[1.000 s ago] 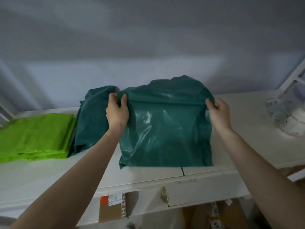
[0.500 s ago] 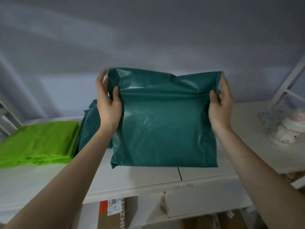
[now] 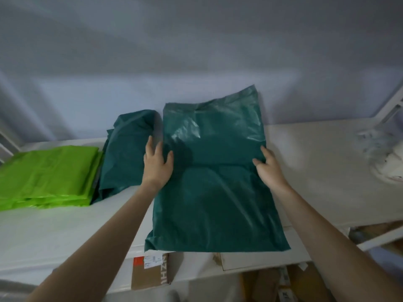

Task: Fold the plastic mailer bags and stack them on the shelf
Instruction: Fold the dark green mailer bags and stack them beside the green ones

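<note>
Head view: hands (image 3: 157, 162) on green mailer (image 3: 216, 179)

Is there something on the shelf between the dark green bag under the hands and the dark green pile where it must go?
Nothing visible does. The dark green bag lies flat on the shelf, directly beside the dark green pile. Only the left hand sits at the gap between them; the right hand touches the bag's other edge.

A cardboard box (image 3: 150, 272) (orange-labelled) sits below, and a blurred white object (image 3: 390, 164) far right.
</note>
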